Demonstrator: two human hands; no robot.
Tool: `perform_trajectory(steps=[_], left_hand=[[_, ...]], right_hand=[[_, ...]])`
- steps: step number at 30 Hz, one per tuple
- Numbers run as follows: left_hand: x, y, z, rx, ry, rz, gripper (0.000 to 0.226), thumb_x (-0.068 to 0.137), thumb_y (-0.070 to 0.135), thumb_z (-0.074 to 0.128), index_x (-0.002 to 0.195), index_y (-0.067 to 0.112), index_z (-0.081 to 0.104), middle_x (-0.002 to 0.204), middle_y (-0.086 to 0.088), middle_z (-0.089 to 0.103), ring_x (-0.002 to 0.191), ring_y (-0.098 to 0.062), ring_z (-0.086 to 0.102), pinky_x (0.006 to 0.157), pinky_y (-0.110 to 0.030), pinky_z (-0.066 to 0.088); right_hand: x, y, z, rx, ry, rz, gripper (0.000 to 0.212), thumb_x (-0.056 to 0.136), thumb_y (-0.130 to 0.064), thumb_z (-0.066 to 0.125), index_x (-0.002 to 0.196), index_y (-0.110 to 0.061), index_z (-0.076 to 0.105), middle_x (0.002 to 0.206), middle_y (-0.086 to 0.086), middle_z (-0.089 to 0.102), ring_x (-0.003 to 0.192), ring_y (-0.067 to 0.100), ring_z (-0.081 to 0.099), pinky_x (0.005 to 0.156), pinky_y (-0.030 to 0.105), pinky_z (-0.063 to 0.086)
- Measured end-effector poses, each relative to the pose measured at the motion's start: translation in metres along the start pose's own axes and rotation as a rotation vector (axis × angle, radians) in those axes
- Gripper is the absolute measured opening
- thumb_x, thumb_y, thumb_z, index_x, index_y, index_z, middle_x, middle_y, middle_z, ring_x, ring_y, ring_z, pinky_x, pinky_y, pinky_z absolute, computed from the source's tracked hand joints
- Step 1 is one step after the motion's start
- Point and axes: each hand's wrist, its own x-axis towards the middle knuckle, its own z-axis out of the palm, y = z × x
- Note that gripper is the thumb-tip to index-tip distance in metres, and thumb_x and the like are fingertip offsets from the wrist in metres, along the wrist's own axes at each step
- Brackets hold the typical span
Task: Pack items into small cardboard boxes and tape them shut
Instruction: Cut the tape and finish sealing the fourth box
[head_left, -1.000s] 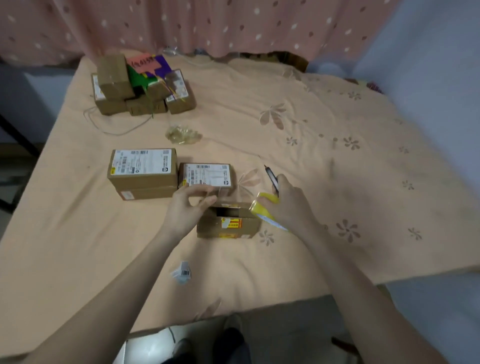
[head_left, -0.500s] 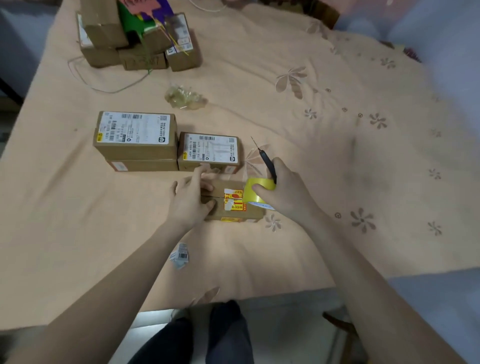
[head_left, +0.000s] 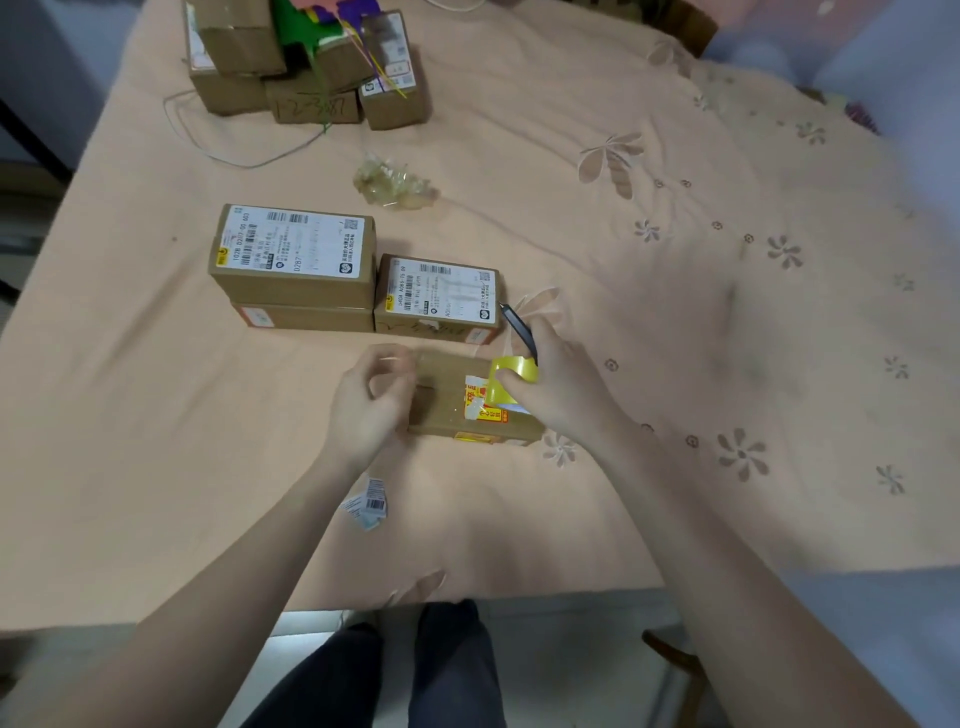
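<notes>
Near the front edge of a peach floral bedsheet (head_left: 675, 322), a small brown cardboard box with a red-and-yellow sticker (head_left: 457, 400), flaps folded down, lying just in front of two labelled, already closed brown cartons (head_left: 293, 254) and (head_left: 439, 291). At its right end, the right hand (head_left: 561, 389), fingers curled round a yellow roll of clear packing tape (head_left: 511, 376) and, pinned against it, a thin black pen-like cutter (head_left: 519, 327) poking up toward the cartons. At its left end, the left hand (head_left: 371, 405), thumb and fingertips pinched together above the lid, apparently on the free end of the clear tape; the film itself too faint and blurred to confirm. Probably a light, fairly stiff box, prone to sliding on the soft sheet and denting at the flaps, so best steadied by pressing flat on the lid or gripping the short ends rather than the seam. Tape thin, sticky and quick to fold onto itself: worth keeping taut between both hands, held only at the very tip. Sealing of this box apparently just starting. Farther back, a pile of more brown boxes (head_left: 306, 67) with green and purple paper, a crumpled wad of clear plastic (head_left: 395, 182) and a thin wire (head_left: 234, 150); nearer, a small torn barcode label (head_left: 369, 504).
</notes>
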Motion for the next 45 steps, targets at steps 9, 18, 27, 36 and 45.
perform_trajectory(steps=[9, 18, 27, 36, 45], left_hand=[[0.006, -0.011, 0.000, -0.154, 0.201, -0.212, 0.018, 0.084, 0.030, 0.070, 0.080, 0.013, 0.073, 0.082, -0.001, 0.072, 0.080, -0.013, 0.064, 0.085, -0.032, 0.049], [0.019, -0.035, 0.014, -0.054, 0.235, -0.287, 0.018, 0.088, 0.030, 0.065, 0.079, 0.016, 0.071, 0.071, 0.006, 0.065, 0.059, 0.002, 0.053, 0.058, -0.011, 0.038], [0.022, -0.037, 0.031, 0.275, 0.088, -0.211, 0.029, 0.100, 0.028, 0.040, 0.108, 0.003, 0.052, 0.115, -0.016, 0.061, 0.107, -0.033, 0.055, 0.081, -0.035, 0.038], [0.028, -0.034, 0.022, 0.795, -0.075, 0.017, 0.029, 0.102, 0.034, 0.024, 0.106, 0.008, 0.036, 0.109, -0.016, 0.052, 0.088, -0.044, 0.058, 0.064, -0.040, 0.036], [0.005, -0.023, 0.023, 0.418, 0.132, 0.237, 0.027, 0.095, 0.013, 0.038, 0.118, 0.002, 0.047, 0.124, -0.015, 0.048, 0.108, -0.034, 0.051, 0.083, -0.039, 0.042]], right_hand=[[0.013, -0.007, 0.010, -0.173, 0.007, -0.031, 0.022, 0.084, -0.024, 0.058, 0.094, -0.012, 0.041, 0.069, -0.006, 0.038, 0.071, 0.024, 0.040, 0.058, 0.032, 0.025], [0.026, -0.011, 0.017, -0.229, -0.024, -0.075, 0.030, 0.083, -0.023, 0.060, 0.107, -0.008, 0.047, 0.082, 0.001, 0.047, 0.091, 0.032, 0.053, 0.064, 0.033, 0.034], [0.027, -0.008, 0.018, -0.187, 0.007, -0.078, 0.031, 0.082, -0.022, 0.062, 0.105, -0.007, 0.046, 0.075, -0.003, 0.043, 0.076, 0.023, 0.040, 0.061, 0.031, 0.030], [0.027, -0.010, 0.019, -0.188, 0.016, -0.098, 0.031, 0.081, -0.019, 0.063, 0.103, -0.007, 0.046, 0.066, -0.015, 0.033, 0.073, 0.024, 0.041, 0.060, 0.031, 0.027], [0.027, -0.017, 0.019, -0.200, -0.012, -0.123, 0.032, 0.082, -0.021, 0.065, 0.102, -0.007, 0.045, 0.074, -0.007, 0.041, 0.079, 0.031, 0.047, 0.066, 0.037, 0.038]])
